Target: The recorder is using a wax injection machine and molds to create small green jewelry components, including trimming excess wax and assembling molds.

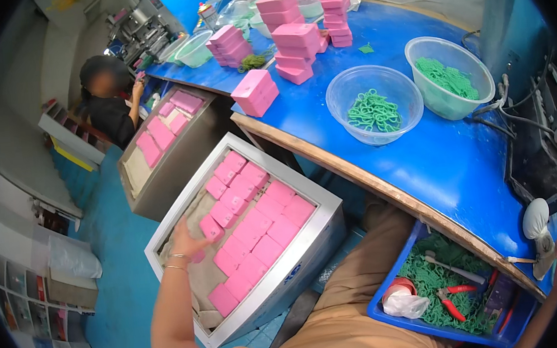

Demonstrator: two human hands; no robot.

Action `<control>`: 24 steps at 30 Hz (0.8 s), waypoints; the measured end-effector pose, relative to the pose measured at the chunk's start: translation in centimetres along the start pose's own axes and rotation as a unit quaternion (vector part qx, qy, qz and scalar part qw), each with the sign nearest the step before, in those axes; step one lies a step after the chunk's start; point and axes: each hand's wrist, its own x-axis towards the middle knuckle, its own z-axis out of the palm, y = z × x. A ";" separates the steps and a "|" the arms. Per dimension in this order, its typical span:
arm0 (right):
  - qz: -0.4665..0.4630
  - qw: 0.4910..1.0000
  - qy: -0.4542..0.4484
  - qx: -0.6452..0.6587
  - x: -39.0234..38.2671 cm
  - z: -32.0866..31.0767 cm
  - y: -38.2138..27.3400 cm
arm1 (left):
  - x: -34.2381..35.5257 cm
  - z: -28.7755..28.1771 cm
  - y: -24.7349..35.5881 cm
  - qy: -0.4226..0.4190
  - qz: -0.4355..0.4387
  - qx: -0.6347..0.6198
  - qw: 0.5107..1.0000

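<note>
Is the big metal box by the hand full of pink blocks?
Not full. Pink blocks cover most of the metal box, but bare tan lining shows beside the left hand.

Bright, even indoor light; soft shadows only. Mild glare on blue table [422,155]. Strong fisheye bending, black corners. Right edge blurred; far background soft; slight motion blur overall.

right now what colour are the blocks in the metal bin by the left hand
Pink blocks, filling the metal bin; clearest in the head view.
</note>
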 end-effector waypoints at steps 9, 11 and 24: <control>-0.254 0.811 -0.149 -0.506 -5.8 8.0 -3.3 | -1.2 -0.1 -3.6 -0.051 0.054 0.147 0.986; -0.273 0.792 -0.153 -0.524 -5.8 7.6 -3.2 | -0.9 -0.2 -2.6 -0.029 0.059 0.084 0.994; -0.379 0.761 -0.107 -0.515 -5.5 6.9 -0.5 | -14.3 -0.2 22.8 -0.466 0.139 -0.688 0.538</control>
